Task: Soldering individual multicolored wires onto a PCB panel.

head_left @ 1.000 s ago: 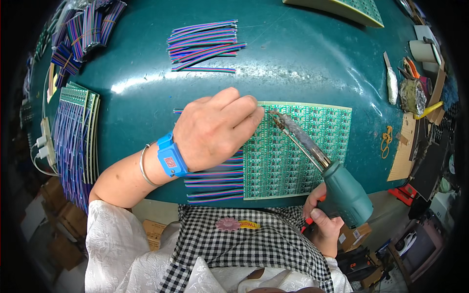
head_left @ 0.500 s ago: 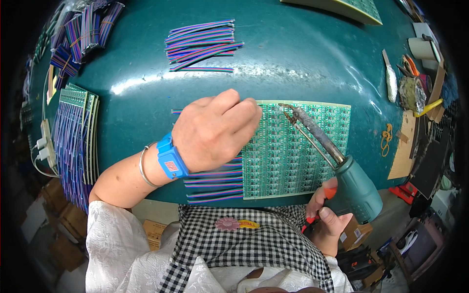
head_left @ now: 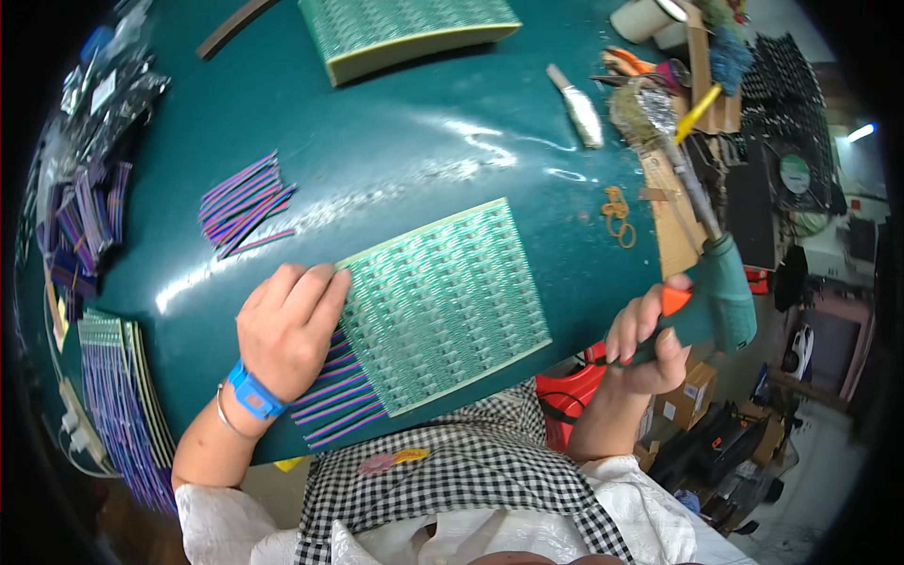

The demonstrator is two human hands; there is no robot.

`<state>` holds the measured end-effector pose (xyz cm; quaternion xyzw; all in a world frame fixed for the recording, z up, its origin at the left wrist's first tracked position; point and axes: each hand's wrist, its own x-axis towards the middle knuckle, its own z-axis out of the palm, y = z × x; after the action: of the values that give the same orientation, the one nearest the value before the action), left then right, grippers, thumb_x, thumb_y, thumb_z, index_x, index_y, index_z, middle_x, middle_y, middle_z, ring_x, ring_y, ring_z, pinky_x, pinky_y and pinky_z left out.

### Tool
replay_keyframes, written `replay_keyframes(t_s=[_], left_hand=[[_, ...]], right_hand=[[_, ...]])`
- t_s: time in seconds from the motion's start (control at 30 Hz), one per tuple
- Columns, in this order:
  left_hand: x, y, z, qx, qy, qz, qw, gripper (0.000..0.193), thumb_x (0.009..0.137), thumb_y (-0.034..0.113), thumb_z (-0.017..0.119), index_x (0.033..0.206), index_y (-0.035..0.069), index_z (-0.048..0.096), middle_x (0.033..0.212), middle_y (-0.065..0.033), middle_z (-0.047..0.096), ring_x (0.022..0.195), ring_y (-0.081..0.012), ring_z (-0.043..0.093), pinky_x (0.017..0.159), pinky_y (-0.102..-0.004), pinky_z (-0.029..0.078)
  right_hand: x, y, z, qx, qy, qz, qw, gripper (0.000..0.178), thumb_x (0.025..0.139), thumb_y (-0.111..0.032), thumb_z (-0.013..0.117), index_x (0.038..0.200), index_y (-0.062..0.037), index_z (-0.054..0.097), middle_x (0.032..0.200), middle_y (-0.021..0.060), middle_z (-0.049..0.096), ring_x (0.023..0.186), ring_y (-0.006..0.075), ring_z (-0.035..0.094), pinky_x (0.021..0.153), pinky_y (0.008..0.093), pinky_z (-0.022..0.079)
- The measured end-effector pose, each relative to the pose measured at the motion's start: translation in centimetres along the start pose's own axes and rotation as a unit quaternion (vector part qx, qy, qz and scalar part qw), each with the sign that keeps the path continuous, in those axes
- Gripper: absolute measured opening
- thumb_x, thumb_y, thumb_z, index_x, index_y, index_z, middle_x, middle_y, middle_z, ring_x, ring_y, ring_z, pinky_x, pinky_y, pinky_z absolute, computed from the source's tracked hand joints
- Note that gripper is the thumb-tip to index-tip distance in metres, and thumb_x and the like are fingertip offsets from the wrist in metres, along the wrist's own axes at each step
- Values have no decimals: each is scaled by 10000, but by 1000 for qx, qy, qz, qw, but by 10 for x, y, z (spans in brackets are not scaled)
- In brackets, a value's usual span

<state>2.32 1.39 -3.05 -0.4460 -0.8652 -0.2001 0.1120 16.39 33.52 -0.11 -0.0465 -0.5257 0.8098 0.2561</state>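
A green soldering gun (head_left: 730, 292) with an orange trigger is gripped in my right hand (head_left: 650, 348), off the table's right front edge. Its long metal tip reaches up to a silvery, crumpled ball (head_left: 645, 108) in a holder. My left hand (head_left: 290, 325), with a blue wrist strap (head_left: 254, 391), rests at the left edge of a green circuit board panel (head_left: 447, 311). Its fingers are curled together and hide whatever is between them. Several striped ribbon wires (head_left: 339, 395) stick out from that same edge, below the hand.
Loose ribbon wires (head_left: 245, 207) lie at the left, beyond my hand. Wired boards (head_left: 122, 395) are stacked at the far left. A thick board stack (head_left: 414, 42) stands at the back. A wrapped blade (head_left: 579, 113) and rubber bands (head_left: 617, 217) lie at the right.
The soldering gun has moved right and away, from over the panel to the silvery ball. My left hand stays by the panel's left edge. The whole view has turned and shifted right.
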Motion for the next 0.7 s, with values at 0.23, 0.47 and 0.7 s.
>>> replay_keyframes(t_s=[0.23, 0.47, 0.7], left_hand=[[-1, -2, -27, -20, -61, -59, 996, 223, 719, 49, 692, 942, 44, 673, 951, -76, 657, 887, -275, 607, 784, -398, 471], [-1, -60, -38, 6, -17, -141, 990, 88, 755, 35, 715, 826, 38, 663, 834, -95, 646, 819, -317, 594, 744, -397, 475], [-4, -66, -11, -40, -15, -203, 978, 143, 740, 52, 744, 840, 37, 643, 827, -95, 619, 824, -313, 571, 745, -386, 466]], right_hand=[[60, 8, -32, -181, 156, -36, 971, 406, 910, -91, 565, 1278, 46, 459, 755, 86, 548, 551, 150, 498, 458, 292, 432], [21, 9, -31, -87, 55, -31, 994, 469, 952, -88, 506, 1365, 74, 355, 791, 88, 481, 553, 135, 489, 458, 270, 458], [-15, 11, -4, -92, -10, 43, 995, 591, 878, -107, 617, 1357, 101, 342, 764, 105, 490, 491, 141, 496, 405, 278, 473]])
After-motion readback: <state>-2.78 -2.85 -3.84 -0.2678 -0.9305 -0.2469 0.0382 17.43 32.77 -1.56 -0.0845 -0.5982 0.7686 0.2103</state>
